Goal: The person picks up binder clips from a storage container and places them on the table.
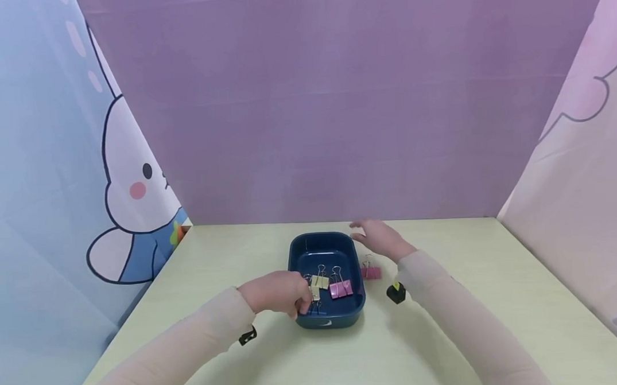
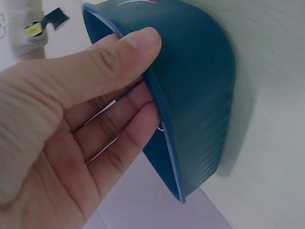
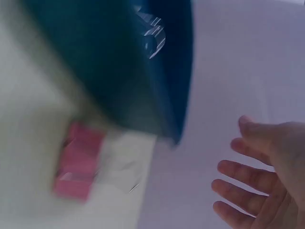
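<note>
Blue tray (image 1: 340, 323), just right of left hand (image 1: 278, 292) pinching its rim (image 2: 172, 157), likely light, stiff, slick, best held there; right hand (image 1: 380, 239) spread, empty.

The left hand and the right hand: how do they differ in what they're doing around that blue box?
The left hand grips the rim of the blue box, thumb outside and fingers inside; the right hand holds nothing, its fingers loosely open. The left hand is at the box's near left corner, while the right hand is by its far right corner. Both come out of pale sleeves.
</note>
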The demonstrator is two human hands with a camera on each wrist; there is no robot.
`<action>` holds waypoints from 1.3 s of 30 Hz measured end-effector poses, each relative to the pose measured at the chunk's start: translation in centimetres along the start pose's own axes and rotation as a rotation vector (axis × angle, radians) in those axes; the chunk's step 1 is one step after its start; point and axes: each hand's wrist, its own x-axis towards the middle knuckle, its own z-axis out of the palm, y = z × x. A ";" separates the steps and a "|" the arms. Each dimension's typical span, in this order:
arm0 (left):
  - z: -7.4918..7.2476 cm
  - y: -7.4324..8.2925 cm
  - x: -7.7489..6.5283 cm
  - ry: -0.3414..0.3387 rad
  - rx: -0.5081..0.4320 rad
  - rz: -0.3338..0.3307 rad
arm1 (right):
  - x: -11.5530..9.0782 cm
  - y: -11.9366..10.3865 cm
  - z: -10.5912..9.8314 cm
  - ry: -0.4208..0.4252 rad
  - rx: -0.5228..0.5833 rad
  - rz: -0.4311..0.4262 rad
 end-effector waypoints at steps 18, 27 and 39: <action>-0.1 -0.2 -0.3 0.017 -0.002 0.046 | 0.0 -6.8 3.1 -0.343 -0.158 -0.073; -0.2 0.0 0.0 0.014 0.008 0.042 | -0.3 -6.0 3.4 -0.341 -0.165 -0.053; -0.3 0.1 -0.2 0.010 -0.013 0.040 | -1.0 -4.1 2.9 -0.311 0.136 -0.054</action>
